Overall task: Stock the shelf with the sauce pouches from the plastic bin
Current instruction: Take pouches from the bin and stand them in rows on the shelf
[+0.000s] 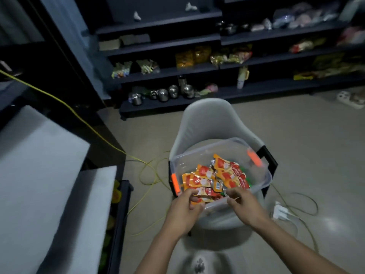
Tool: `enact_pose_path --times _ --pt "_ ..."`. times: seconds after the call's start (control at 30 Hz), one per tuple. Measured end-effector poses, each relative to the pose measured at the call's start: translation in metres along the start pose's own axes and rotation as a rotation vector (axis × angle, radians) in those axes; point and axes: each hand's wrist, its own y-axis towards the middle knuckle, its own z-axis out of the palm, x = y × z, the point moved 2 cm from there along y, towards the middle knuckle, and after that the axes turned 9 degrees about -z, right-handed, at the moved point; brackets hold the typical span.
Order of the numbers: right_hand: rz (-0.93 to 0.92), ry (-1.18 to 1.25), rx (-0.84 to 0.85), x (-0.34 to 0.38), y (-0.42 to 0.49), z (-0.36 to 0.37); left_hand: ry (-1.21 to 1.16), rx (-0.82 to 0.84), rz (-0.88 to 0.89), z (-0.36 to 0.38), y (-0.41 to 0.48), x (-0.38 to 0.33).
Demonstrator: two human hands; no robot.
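Lying in a clear plastic bin [264, 175] on a grey chair [205, 119], orange-and-red sauce pouches [223, 175] are gripped at the near rim by the left hand [183, 208]; whether anything is held by the curled right hand [245, 202] cannot be told.

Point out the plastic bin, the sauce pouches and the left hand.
plastic bin [205, 155]: head view, on its clear far wall.
sauce pouches [223, 175]: head view, on the middle of the pile inside the bin.
left hand [185, 207]: head view, on the back of the hand.
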Motion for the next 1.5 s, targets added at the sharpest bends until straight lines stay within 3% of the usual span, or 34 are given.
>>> enact_pose_path --times 0.33,0.43,0.57,0.7,0.83,1.03,1.17,1.27,1.4,1.5 --pt "0.325 0.148 -0.068 -0.071 0.125 0.001 0.112 0.178 -0.088 0.037 0.195 -0.004" --pt "0.406 0.145 -0.092 -0.094 0.157 0.012 0.264 0.192 -0.092 0.047 0.237 -0.001" --pt "0.541 0.107 -0.146 -0.126 0.19 0.031 0.503 0.157 0.073 0.067 0.285 -0.006" --pt "0.782 0.255 -0.195 -0.168 0.209 0.057 0.781 0.173 0.175 0.098 0.322 -0.006" --pt "0.998 0.462 -0.219 -0.166 0.213 0.067 1.018 0.254 0.142 0.12 0.339 0.006" --pt "1.043 0.607 -0.281 -0.185 0.221 0.081 1.236 0.233 0.214 0.125 0.34 0.012" --pt "1.066 0.659 -0.42 -0.171 0.211 0.077 1.059 0.434 0.018 0.118 0.33 0.009" --pt "1.083 0.757 -0.427 -0.158 0.208 0.075 0.76 0.602 -0.252 0.112 0.313 0.028" --pt "0.99 0.86 -0.4 -0.139 0.2 0.075 0.34 0.559 -0.488 0.089 0.287 0.052" --pt "0.908 0.867 -0.387 -0.115 0.189 0.073 0.051 0.459 -0.548 0.067 0.265 0.057"
